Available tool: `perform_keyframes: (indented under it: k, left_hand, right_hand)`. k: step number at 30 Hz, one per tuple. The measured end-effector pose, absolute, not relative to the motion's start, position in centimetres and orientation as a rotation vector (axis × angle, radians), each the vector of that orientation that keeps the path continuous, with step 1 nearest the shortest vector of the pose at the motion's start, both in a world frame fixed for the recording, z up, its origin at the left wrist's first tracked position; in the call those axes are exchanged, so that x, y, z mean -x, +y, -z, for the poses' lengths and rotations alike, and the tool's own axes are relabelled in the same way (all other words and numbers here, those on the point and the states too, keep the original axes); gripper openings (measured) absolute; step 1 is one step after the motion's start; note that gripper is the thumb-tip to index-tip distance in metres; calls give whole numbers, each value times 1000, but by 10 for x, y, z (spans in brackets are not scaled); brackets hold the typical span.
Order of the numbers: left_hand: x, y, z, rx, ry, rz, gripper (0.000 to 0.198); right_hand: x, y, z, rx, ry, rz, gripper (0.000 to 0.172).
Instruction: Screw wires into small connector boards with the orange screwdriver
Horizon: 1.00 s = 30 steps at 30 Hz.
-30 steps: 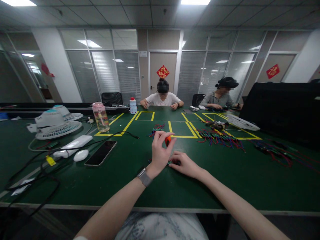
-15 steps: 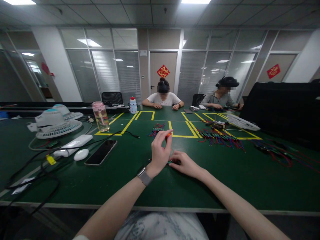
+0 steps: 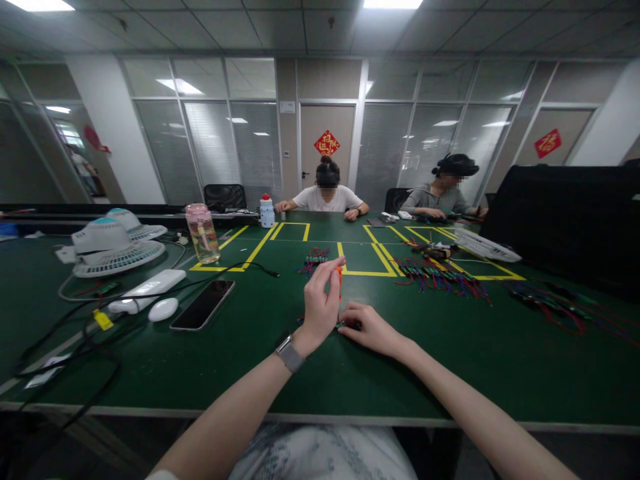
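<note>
My left hand [image 3: 321,303], with a watch on the wrist, is raised above the green table [image 3: 280,360] and pinches a small orange-handled tool [image 3: 339,273] between thumb and fingers. Just right of it my right hand [image 3: 369,327] rests on the table, its fingers pressed onto a small bundle of coloured wires [image 3: 345,325] that is mostly hidden beneath them. Another small wire bundle [image 3: 314,257] lies farther back near the yellow floor-tape lines.
Left of my hands lie a black phone [image 3: 202,305], a white mouse [image 3: 163,309], a white block, black cables, two desk fans [image 3: 113,247] and a pink bottle [image 3: 201,233]. Long wire bundles [image 3: 440,275] lie to the right. Two people sit across the table. A black screen [image 3: 570,220] stands at right.
My left hand has turned the orange tool in its fingers, so less of it shows now. My right hand has stayed on the wires. A person opposite moved a hand.
</note>
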<state>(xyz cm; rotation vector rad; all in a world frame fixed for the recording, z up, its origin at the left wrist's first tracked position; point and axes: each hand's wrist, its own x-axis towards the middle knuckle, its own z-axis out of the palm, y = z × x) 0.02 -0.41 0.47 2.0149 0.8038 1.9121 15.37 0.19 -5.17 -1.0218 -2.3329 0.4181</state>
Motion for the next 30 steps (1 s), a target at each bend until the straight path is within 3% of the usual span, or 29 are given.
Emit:
perform_keyframes:
  k: [9, 16, 30]
  left_hand:
    - [-1, -5, -6, -2069, 893, -2011, 11]
    - [1, -3, -3, -2060, 823, -1897, 31]
    - [-1, -3, -4, -2094, 915, -2023, 22]
  right_hand:
    - [-153, 2, 52, 1046, -2330, -416, 10]
    - [-154, 3, 52, 1029, -2330, -411, 11]
    - [-153, 2, 52, 1034, -2331, -427, 10]
